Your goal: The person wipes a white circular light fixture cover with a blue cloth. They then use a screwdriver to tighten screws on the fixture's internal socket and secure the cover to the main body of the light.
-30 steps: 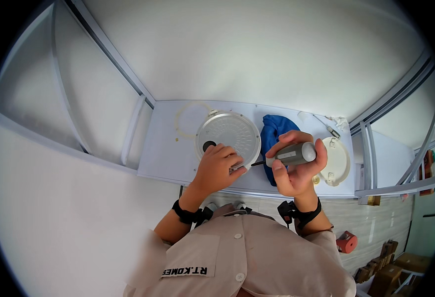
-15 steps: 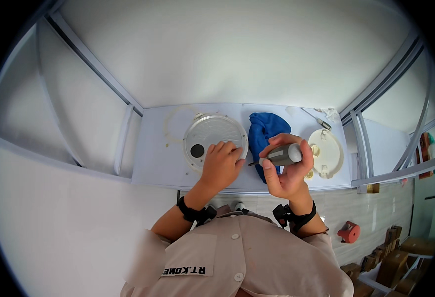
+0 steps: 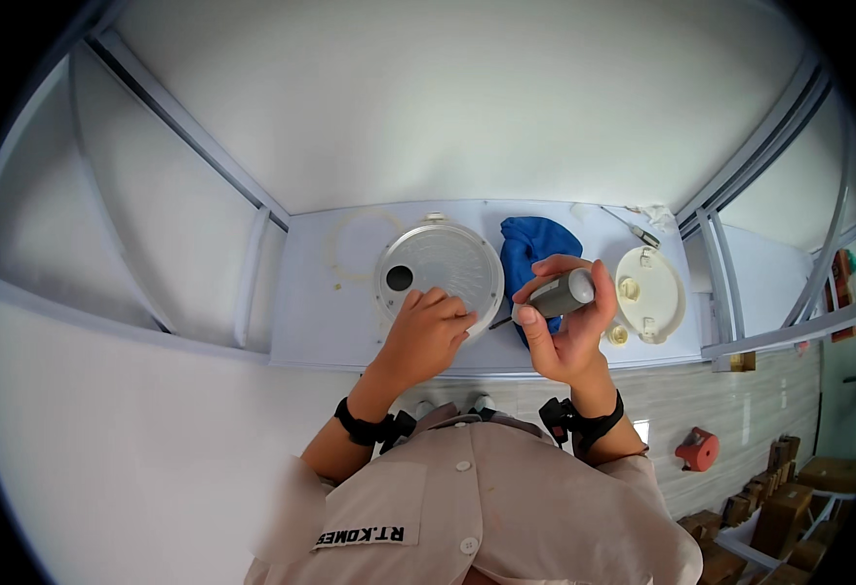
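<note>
A round disc (image 3: 447, 255) with a silver rim, a black circular spot and a small white clip at its far edge lies on the white table. My left hand (image 3: 420, 336) rests on its near edge, fingers bent and drawn together over the rim; the fingertips' exact hold is partly hidden. In my right hand (image 3: 576, 336) is a screwdriver (image 3: 557, 295) with a thick grey handle, gripped between thumb and fingers. Its dark shaft points left toward the disc's rim, apart from it. Beneath and beyond that hand lies a crumpled blue cloth (image 3: 537, 240).
At the table's right are a white round cover (image 3: 667, 292), small cream round parts (image 3: 618, 335), another screwdriver (image 3: 645, 237) and white crumpled material (image 3: 655, 215). Frame posts (image 3: 713, 283) flank the table (image 3: 301, 292). A red stool (image 3: 698, 449) and cardboard boxes (image 3: 784, 517) stand on the floor.
The disc has turned clockwise under my left hand: its clip and black spot have shifted round. The view has moved slightly. My right hand keeps the screwdriver, nearly unmoved.
</note>
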### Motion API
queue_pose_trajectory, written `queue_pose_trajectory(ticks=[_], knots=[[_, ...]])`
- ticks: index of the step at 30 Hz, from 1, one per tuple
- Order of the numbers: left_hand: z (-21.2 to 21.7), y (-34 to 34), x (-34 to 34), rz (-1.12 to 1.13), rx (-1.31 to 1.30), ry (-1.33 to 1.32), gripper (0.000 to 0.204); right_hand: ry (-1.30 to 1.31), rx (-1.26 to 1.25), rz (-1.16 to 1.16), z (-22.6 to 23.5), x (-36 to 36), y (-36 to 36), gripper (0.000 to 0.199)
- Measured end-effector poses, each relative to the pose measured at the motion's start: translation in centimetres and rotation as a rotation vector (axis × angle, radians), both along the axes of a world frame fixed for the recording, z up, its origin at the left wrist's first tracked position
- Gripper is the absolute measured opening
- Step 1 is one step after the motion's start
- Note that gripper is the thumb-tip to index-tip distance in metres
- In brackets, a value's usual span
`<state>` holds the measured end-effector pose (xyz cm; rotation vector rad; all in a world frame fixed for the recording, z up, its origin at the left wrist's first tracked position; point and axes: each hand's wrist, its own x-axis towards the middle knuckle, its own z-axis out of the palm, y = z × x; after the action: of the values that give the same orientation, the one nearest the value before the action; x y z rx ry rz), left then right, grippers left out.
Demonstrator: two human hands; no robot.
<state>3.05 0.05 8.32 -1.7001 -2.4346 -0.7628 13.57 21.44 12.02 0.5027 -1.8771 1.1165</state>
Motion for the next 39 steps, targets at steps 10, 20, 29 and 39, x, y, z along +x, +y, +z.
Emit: queue_pose_trajectory(ticks=[10,20,29,39], knots=[[0.1,-4.7,-0.5,0.008,0.007,0.021,0.027,-0.007,-0.028,0.088,-0.4,-2.4,-3.0,0.091],[-0.3,-8.7,-1.8,0.161,-0.016,0.069,0.031,-0.028,-0.021,0.138,-0.9,-4.2,-5.3,0.094],[-0.2,-7.6,-2.0,0.104,0.104,-0.044,0.020,-0.019,-0.029,0.116,-0.9,-4.3,-5.5,0.096],[-1.3,-3.9,-1.1,0.035,0.183,-0.132,0.018,-0.056,0.030,0.096,0.0,-3.1,-4.5,0.100]])
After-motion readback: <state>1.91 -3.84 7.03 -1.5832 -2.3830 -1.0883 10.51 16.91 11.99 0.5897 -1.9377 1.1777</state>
